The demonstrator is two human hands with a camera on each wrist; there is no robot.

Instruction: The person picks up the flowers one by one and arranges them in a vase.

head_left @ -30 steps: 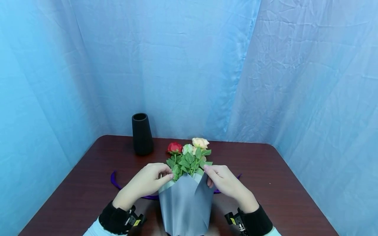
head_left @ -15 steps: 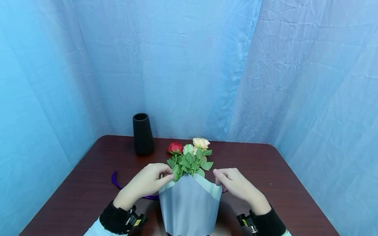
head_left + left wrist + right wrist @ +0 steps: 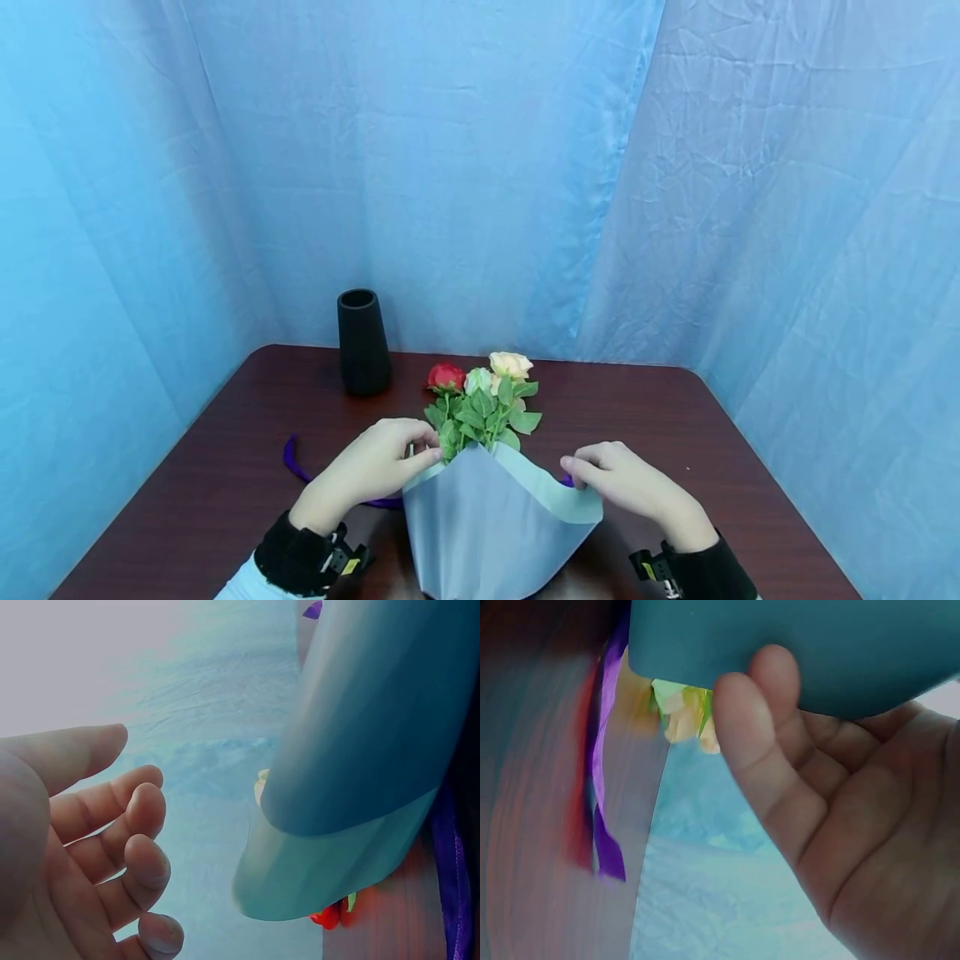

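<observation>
Item: bunch of flowers (image 3: 480, 392) in grey wrapping paper (image 3: 487, 533), at the middle of the table's (image 3: 225, 467) near edge, blooms pointing toward the far edge.

Contents: 3 blooms visible, 1 red, 1 pale, 1 peach, with green leaves above the paper's rim.

Left hand (image 3: 371, 471): at the left top corner of the paper, beside the leaves. From the head view the fingers look curled at the paper's edge; the left wrist view shows the fingers (image 3: 142, 817) loosely bent with a gap to the paper (image 3: 352, 787). Whether it pinches the sheet, I cannot tell.

Right hand (image 3: 626, 483): pinches the right flap of the paper between thumb and fingers, holding it out away from the stems. The right wrist view confirms a thumb (image 3: 772, 765) pressed against the sheet (image 3: 795, 652).

Step in hand, by judgement: folding the paper round the stems, right flap open and not yet lapped over.

Next move, by judgement: calls for bringing that flap across the front while the left corner is kept steady, without crushing the leaves.

Other: purple ribbon (image 3: 296, 462) lying under the bunch; black vase (image 3: 362, 342) upright near the far left corner.
</observation>
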